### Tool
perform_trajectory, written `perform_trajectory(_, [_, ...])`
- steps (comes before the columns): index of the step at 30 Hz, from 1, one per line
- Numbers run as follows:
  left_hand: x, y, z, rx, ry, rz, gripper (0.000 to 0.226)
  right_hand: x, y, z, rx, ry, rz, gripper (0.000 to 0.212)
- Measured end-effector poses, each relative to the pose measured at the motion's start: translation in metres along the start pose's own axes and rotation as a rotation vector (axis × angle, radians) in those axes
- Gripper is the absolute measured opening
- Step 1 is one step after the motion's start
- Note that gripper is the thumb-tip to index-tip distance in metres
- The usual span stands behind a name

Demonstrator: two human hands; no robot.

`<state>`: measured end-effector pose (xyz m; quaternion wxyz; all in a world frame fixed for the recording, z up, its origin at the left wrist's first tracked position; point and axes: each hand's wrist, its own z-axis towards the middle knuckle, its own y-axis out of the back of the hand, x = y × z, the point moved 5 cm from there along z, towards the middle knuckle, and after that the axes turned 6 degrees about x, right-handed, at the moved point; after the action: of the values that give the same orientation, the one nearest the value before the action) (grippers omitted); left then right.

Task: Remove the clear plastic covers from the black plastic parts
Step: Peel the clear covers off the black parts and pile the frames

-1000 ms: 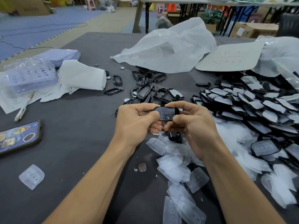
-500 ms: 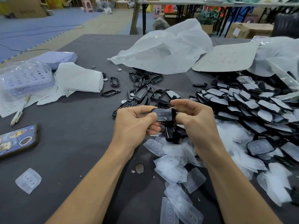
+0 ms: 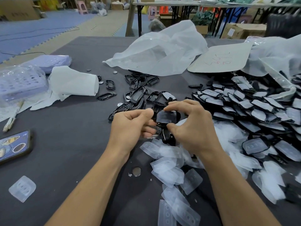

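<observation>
A black plastic part with a clear cover [image 3: 167, 117] is held above the table centre between both hands. My left hand [image 3: 132, 126] pinches its left end with thumb and forefinger. My right hand [image 3: 192, 126] grips its right side from above and below. Loose clear covers [image 3: 169, 170] lie in a heap just below the hands. At the right is a big pile of covered black parts [image 3: 254, 108]. Bare black frames and shells [image 3: 136, 93] are scattered behind the hands.
A phone [image 3: 14, 146] lies at the left edge, and a lone clear cover [image 3: 22, 188] near the front left. White paper [image 3: 73, 83] and lilac trays in plastic [image 3: 21, 82] sit at the left. A large white bag [image 3: 162, 51] and a cardboard sheet [image 3: 219, 58] lie behind. A coin cell [image 3: 136, 171] rests between my forearms.
Both hands stay on the same part. The right hand's fingers have spread wider around it, and the part now shows more of its covered face.
</observation>
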<state>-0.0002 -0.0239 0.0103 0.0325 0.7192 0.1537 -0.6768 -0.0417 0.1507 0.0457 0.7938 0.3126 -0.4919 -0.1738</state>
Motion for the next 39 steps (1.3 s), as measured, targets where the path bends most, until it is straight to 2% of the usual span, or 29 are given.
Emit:
perform_trajectory(3, [-0.003, 0.007, 0.001, -0.053, -0.031, 0.008, 0.017, -0.023, 0.029, 0.007, -0.106, -0.131, -0.105, 0.045])
perform_trajectory(6, [-0.004, 0.009, 0.002, -0.063, -0.066, 0.052, 0.020, -0.051, 0.072, 0.003, -0.313, -0.415, -0.348, 0.076])
perform_trajectory(7, [-0.004, 0.009, 0.002, -0.072, -0.074, 0.074, 0.019, -0.054, 0.078, -0.001, -0.370, -0.459, -0.379, 0.084])
perform_trajectory(9, [-0.004, 0.010, 0.004, -0.130, -0.109, 0.170, 0.018, -0.047, 0.071, -0.004, -0.417, -0.428, -0.375, 0.082])
perform_trajectory(12, [-0.008, 0.013, 0.000, -0.252, -0.222, 0.521, 0.021, -0.026, 0.028, 0.001, -0.262, -0.266, -0.305, 0.062])
perform_trajectory(14, [-0.011, 0.009, -0.002, -0.233, -0.279, 0.761, 0.037, -0.018, -0.002, 0.002, -0.094, -0.210, -0.251, 0.055])
perform_trajectory(17, [-0.001, 0.001, 0.006, -0.070, -0.228, 1.113, 0.063, -0.016, -0.023, 0.002, 0.090, -0.207, -0.167, 0.057])
perform_trajectory(20, [0.011, -0.003, 0.013, 0.092, -0.151, 1.307, 0.058, -0.014, -0.026, 0.003, 0.207, -0.184, -0.199, 0.073])
perform_trajectory(22, [0.012, -0.003, 0.013, 0.098, -0.171, 1.284, 0.051, -0.016, -0.027, 0.004, 0.239, -0.173, -0.254, 0.061])
perform_trajectory(26, [0.000, 0.002, 0.010, -0.112, -0.286, 1.204, 0.029, -0.024, -0.024, 0.005, 0.146, -0.253, -0.117, 0.044])
perform_trajectory(30, [-0.003, 0.009, 0.011, -0.191, -0.246, 1.117, 0.013, -0.022, -0.015, 0.003, 0.055, -0.270, -0.045, 0.042])
perform_trajectory(32, [-0.006, 0.012, 0.009, -0.239, -0.260, 1.029, 0.007, -0.019, -0.002, 0.001, -0.078, -0.239, -0.136, 0.042])
perform_trajectory(34, [-0.011, 0.016, 0.005, -0.317, -0.251, 0.909, 0.018, -0.020, 0.012, 0.000, -0.148, -0.274, -0.338, 0.040])
perform_trajectory(36, [-0.016, 0.019, 0.001, -0.421, -0.221, 0.823, 0.022, -0.027, 0.018, 0.001, -0.075, -0.364, -0.512, 0.038])
perform_trajectory(39, [-0.013, 0.024, 0.000, -0.458, -0.221, 0.580, 0.013, -0.034, 0.015, 0.000, 0.074, -0.431, -0.495, 0.032])
